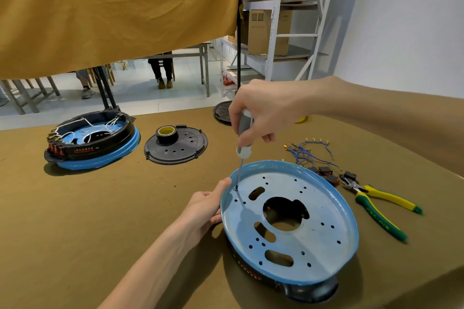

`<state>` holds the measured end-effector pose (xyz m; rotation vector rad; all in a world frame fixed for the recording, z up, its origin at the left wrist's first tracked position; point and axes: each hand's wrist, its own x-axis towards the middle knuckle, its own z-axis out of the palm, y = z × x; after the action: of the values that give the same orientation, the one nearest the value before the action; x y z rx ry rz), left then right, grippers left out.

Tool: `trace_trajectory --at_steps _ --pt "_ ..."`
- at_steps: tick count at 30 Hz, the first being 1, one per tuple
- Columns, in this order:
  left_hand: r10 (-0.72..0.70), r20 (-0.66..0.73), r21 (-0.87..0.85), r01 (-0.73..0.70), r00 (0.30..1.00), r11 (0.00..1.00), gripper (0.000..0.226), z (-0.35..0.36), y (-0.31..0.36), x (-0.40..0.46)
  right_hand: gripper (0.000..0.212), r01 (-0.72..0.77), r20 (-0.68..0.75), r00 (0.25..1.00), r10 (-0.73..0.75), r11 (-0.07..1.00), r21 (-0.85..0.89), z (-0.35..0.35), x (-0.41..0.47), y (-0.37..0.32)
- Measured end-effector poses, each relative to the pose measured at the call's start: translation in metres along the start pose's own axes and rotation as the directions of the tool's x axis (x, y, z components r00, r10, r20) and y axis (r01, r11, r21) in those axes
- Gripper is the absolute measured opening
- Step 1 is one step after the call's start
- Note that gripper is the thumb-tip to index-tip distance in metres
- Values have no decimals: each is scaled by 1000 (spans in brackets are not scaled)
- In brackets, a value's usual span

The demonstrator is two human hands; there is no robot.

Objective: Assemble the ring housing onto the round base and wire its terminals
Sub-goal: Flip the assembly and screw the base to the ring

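Note:
A round blue-filmed metal base (313, 238) with many holes lies on top of a black ring housing (311, 291), whose edge shows beneath it. My right hand (263, 110) grips a grey-handled screwdriver (243, 138); its tip stands in a screw hole near the base's left rim. My left hand (203, 211) holds that left rim, thumb against the edge. Blue wires with terminals (306, 150) and red-and-black switches (326, 173) lie behind the base.
Yellow-green pliers (381, 208) lie to the right. A finished wired housing on a blue base (93, 140) sits at far left, and a black cover plate (175, 145) carrying a tape roll (167, 133) in the middle. Another black disc (222, 111) lies behind my right hand.

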<state>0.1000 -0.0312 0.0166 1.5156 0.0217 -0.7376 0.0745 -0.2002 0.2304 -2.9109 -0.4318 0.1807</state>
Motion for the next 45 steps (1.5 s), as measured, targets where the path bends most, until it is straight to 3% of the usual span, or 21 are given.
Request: trace_trajectory --at_steps 12,16,21,27,30,34,42,45 --pt "2 -20 7 -2 1000 1000 55 1 2 -3 33 -69 -44 997 67 997 -43 11 10 -5" --pt "5 -17 -2 -5 1000 1000 56 0 2 -2 28 -97 48 994 101 993 -62 0 7 -5" --pt "8 -29 24 -8 1000 1000 60 1 0 -1 21 -64 26 998 64 998 -5 3 2 -4" --pt "9 -26 21 -9 1000 1000 64 1 0 -2 45 -160 -8 987 160 985 -61 7 7 -7" --pt "4 -25 14 -4 1000 1000 59 0 0 -2 33 -145 52 988 149 987 -70 -1 6 -7" --pt "-10 -34 13 11 999 1000 60 -1 1 -1 21 -86 19 996 87 995 -45 0 2 -2" --pt "-3 -48 -16 2 999 1000 52 2 3 -5 50 -153 -67 987 146 981 -120 9 4 -4" --pt "-3 -43 3 3 999 1000 53 2 3 -7 45 -155 0 988 157 976 -150 4 5 -9"
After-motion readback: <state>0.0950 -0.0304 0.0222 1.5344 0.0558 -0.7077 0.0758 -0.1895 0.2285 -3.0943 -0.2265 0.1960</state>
